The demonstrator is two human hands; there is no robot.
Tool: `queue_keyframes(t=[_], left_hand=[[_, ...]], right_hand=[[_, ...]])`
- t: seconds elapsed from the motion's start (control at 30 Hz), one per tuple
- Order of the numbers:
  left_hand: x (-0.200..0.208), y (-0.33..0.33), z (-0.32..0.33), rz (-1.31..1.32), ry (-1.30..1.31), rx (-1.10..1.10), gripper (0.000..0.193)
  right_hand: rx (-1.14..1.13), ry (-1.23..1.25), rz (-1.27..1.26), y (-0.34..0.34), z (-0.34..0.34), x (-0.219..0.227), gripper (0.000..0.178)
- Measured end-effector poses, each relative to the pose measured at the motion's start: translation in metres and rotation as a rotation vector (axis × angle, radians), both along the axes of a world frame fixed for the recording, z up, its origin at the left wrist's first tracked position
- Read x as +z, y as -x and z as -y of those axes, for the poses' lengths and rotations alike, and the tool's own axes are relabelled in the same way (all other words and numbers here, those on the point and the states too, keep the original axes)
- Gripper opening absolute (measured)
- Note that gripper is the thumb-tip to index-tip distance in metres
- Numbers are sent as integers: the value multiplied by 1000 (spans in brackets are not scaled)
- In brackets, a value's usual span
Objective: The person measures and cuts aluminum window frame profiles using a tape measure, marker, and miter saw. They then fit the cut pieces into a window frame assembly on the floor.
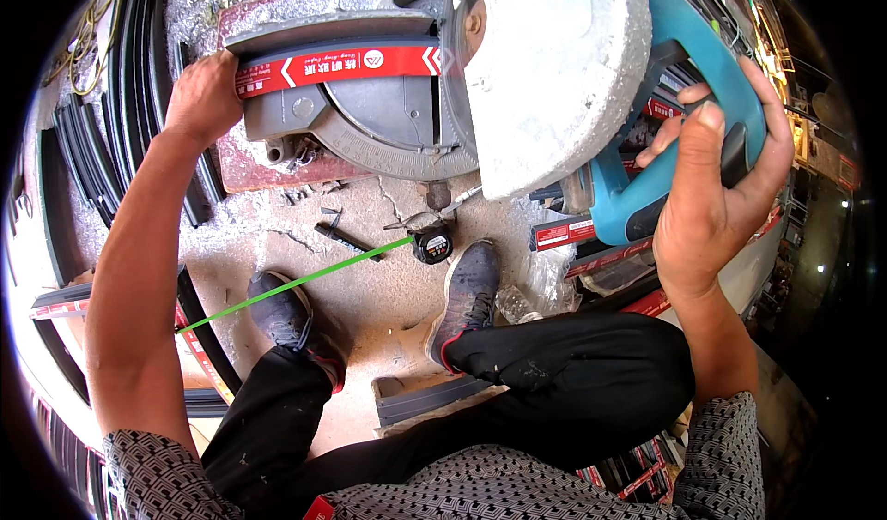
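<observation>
My left hand (200, 102) is closed on the left end of a dark profile strip (346, 72) with a red printed film. That strip lies along the fence (333, 27) of a grey miter saw, across its base (379, 118). The strip's right end reaches the blade area, where the large whitish blade guard (554, 77) hides the blade. On the right, my right hand (716, 183) is wrapped round the teal saw handle (637, 192), with the thumb on its near side and fingertips coming through the handle opening.
A tape measure (431, 243) with its green blade (296, 283) drawn out leftward lies on the dusty floor between my shoes (473, 284). Dark offcuts (346, 240) lie nearby. Long dark profiles (139, 86) are stacked at the left. Clear plastic wrap (552, 280) sits below the handle.
</observation>
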State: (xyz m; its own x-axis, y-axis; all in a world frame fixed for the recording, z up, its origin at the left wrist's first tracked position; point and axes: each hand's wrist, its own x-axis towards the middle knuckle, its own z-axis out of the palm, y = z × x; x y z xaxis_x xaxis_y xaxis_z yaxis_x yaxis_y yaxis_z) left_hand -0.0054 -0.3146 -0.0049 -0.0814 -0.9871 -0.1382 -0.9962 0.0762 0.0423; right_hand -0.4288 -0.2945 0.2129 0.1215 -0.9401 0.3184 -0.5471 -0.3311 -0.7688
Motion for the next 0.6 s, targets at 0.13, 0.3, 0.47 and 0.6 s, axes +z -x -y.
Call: queue_keyframes(t=[0.13,0.3,0.47,0.6], left_hand=[[-3,-2,1,3,-9,-2,22],[1,0,2,18,-55,15,25],[-6,-2,0,-24,-17,33,23],[-17,-7,0,-75,41,42,23]], right_hand=[[-4,-10,18,-1,0,0,49],[-63,-36,12,-10,1,7,47],[-41,-25,-13,-8,6,10,47],[-54,-33,-1,-7,5,10,46]])
